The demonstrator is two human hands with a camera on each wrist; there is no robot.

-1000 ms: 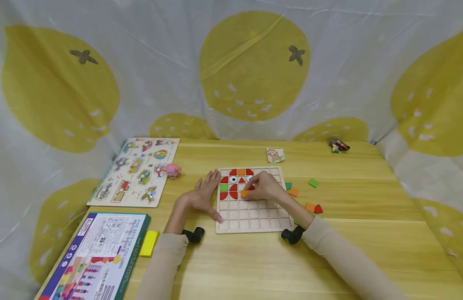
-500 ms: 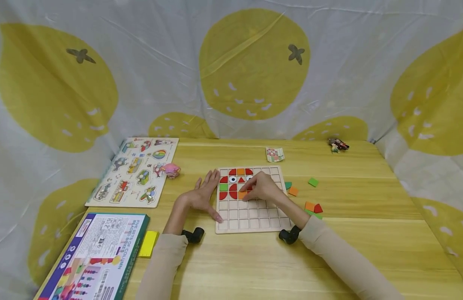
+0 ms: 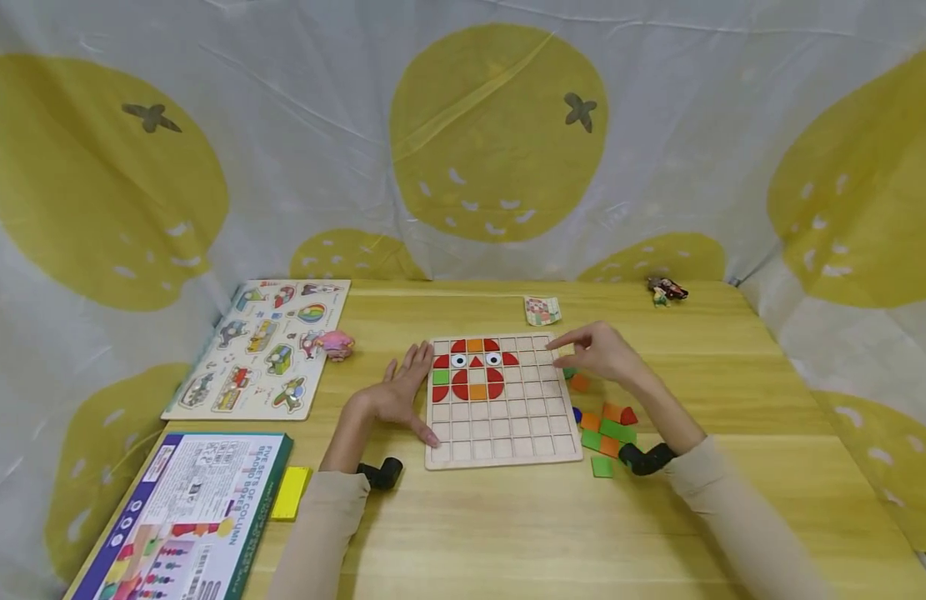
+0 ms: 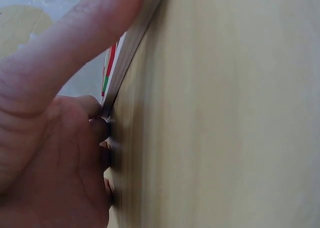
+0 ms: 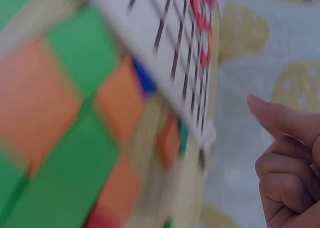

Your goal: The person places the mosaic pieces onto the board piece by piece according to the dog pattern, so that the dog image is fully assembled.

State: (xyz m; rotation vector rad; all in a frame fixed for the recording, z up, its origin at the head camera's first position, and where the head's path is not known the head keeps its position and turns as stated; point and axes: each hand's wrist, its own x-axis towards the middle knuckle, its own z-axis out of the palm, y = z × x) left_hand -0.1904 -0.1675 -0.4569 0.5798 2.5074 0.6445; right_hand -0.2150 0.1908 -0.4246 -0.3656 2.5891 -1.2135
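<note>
A wooden grid board [image 3: 500,429] lies on the table, its upper left part filled with red, orange and green tiles and two eye tiles [image 3: 458,361]. My left hand [image 3: 395,400] is spread along the board's left side, fingertips at the upper edge and thumb over the lower left corner. My right hand [image 3: 605,354] hovers by the board's upper right edge, index finger and thumb apart with nothing between them. In the right wrist view its other fingers [image 5: 285,188] are curled. An orange square tile [image 3: 478,392] sits between red curved tiles in the grid.
Loose green, orange and red tiles [image 3: 618,431] lie right of the board, below my right forearm. A pattern card [image 3: 543,311] is behind the board. At left are a picture puzzle [image 3: 256,354], a pink toy [image 3: 336,344], a box [image 3: 192,508] and a yellow piece [image 3: 290,493].
My right hand has let go of the orange square tile in the grid and moved right and up to the board's right edge. The left hand stays at the board.
</note>
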